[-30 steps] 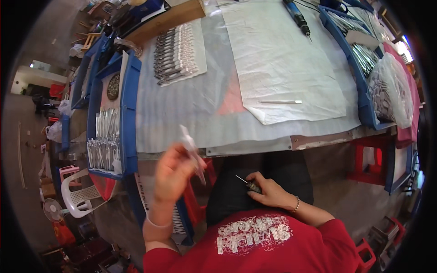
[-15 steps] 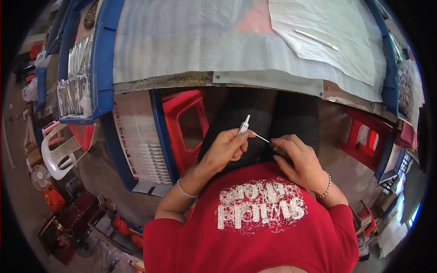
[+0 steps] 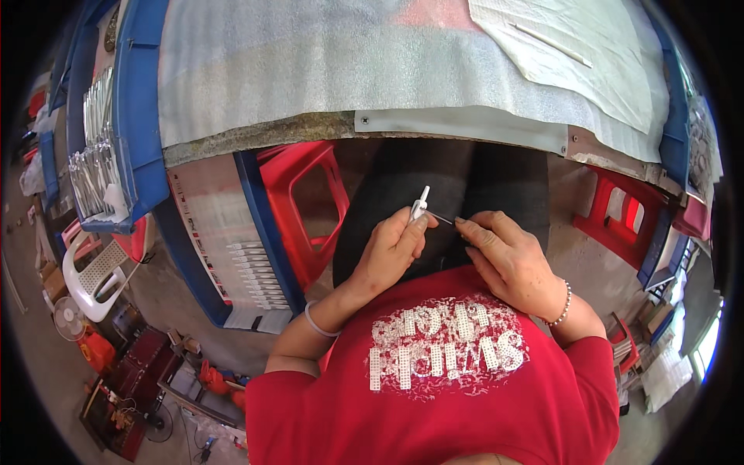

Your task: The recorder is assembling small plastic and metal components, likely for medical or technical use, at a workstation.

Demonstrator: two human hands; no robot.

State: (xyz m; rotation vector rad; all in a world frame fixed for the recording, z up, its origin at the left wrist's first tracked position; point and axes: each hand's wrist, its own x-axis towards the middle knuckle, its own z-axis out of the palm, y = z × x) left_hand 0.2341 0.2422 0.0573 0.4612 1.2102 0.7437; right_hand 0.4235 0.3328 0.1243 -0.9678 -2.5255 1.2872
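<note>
My left hand (image 3: 394, 246) is closed around a small white plastic piece with a narrow nozzle-like tip (image 3: 419, 204), which points up and away from me. Between the fingertips of my right hand (image 3: 508, 254) is a tool with a thin metal shaft (image 3: 442, 219), much like a small screwdriver; its handle is hidden in the hand. The shaft slants toward the lower part of the white piece, by my left thumb. Whether its tip touches the piece, I cannot tell. Both hands are over my lap, just in front of the workbench edge.
The workbench (image 3: 256, 85) is covered in foam sheet, with a white pen-shaped stick (image 3: 552, 45) on a cloth (image 3: 597, 85). Left of my lap, a blue-edged tray (image 3: 267, 201) holds several white pieces in a row. Red stools (image 3: 298, 182) stand under the bench. Blue bins (image 3: 143, 108) flank it.
The view has shifted slightly. The white piece stays in my left hand, and my right hand has tilted, its fingers now further along the tool, with less of the shaft showing.
</note>
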